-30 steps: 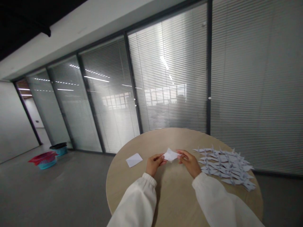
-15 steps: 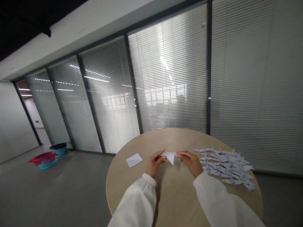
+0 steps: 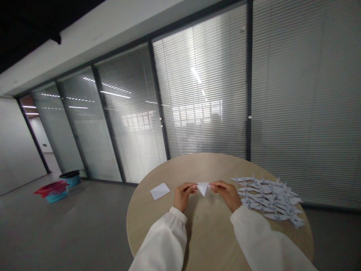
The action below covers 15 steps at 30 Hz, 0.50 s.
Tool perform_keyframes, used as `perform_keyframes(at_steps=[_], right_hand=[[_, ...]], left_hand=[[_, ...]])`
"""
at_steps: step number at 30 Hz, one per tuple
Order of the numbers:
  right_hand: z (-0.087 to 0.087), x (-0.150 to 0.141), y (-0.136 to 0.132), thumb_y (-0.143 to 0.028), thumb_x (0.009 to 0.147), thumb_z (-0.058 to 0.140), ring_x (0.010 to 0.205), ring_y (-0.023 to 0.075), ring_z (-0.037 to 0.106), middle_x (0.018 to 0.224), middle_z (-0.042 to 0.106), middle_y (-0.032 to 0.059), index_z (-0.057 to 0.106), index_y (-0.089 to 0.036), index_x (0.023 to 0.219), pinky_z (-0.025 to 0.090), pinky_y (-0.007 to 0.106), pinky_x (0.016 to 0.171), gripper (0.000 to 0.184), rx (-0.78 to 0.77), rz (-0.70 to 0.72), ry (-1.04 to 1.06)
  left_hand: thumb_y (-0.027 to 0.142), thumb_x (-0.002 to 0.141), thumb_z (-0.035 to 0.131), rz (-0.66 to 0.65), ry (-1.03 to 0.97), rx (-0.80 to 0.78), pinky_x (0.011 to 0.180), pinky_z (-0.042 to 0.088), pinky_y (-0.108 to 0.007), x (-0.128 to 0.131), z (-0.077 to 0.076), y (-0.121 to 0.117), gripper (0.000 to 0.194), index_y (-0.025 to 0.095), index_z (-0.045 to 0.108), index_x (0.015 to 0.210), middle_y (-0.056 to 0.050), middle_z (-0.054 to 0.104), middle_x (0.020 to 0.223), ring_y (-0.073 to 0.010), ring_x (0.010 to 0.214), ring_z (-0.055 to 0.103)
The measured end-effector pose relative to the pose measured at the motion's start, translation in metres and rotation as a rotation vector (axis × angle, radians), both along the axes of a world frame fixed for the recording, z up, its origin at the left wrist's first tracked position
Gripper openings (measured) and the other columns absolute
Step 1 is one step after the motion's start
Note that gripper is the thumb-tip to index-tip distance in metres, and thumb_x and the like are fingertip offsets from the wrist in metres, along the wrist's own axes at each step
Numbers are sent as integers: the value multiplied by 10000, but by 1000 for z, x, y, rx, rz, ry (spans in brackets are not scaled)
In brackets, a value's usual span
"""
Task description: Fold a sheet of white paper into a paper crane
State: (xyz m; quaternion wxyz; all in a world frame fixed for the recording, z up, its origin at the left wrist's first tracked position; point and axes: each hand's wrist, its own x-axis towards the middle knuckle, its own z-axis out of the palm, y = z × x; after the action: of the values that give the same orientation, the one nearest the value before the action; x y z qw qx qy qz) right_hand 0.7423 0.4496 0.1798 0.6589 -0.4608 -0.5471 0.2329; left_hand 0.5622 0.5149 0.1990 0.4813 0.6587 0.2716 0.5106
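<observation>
My left hand (image 3: 184, 196) and my right hand (image 3: 225, 194) hold a small folded white paper (image 3: 203, 189) between them, pinching its two upper corners. Its point hangs downward, forming a triangle just above the table. A flat square of white paper (image 3: 160, 191) lies on the round pale wood table (image 3: 208, 233), to the left of my left hand. To the right of my right hand, not touching it, lies a large spread of folded paper cranes (image 3: 267, 198) in rows. White sleeves cover both forearms.
The table stands before a wall of glass panels with slatted blinds (image 3: 205, 94). Down on the grey floor at the left are a blue basket with red plastic (image 3: 51, 191) and a dark-rimmed blue bin (image 3: 70, 178). No other person shows.
The paper has gone from a loose, flatter fold to a neat downward-pointing triangle. My hands have drawn it up and level between them. The square sheet and cranes have not moved.
</observation>
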Motion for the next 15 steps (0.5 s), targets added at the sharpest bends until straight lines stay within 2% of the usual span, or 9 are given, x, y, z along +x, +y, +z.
perform_keyframes(at_steps=[6, 11, 15], right_hand=[[-3, -1, 1, -379, 650, 652, 732, 190, 603, 775, 673, 57, 672, -166, 801, 472, 284, 677, 262, -31, 8, 49], [0, -3, -2, -415, 639, 662, 762, 191, 600, 804, 660, 58, 641, -158, 839, 467, 279, 679, 327, -11, 52, 44], [0, -5, -2, -428, 637, 664, 727, 177, 596, 751, 644, 41, 625, -160, 784, 467, 278, 671, 308, -21, 57, 42]], left_hand=[[352, 642, 660, -37, 8, -3, 597, 508, -244, 0, -1, -2, 244, 129, 686, 739, -67, 655, 736, -159, 684, 596], [349, 648, 653, -34, 14, 27, 596, 505, -252, 0, 0, -3, 343, 135, 641, 916, -41, 638, 722, -137, 636, 591], [348, 661, 644, -57, 73, 40, 619, 502, -264, 1, -2, -3, 291, 120, 653, 842, -67, 645, 813, -133, 641, 589]])
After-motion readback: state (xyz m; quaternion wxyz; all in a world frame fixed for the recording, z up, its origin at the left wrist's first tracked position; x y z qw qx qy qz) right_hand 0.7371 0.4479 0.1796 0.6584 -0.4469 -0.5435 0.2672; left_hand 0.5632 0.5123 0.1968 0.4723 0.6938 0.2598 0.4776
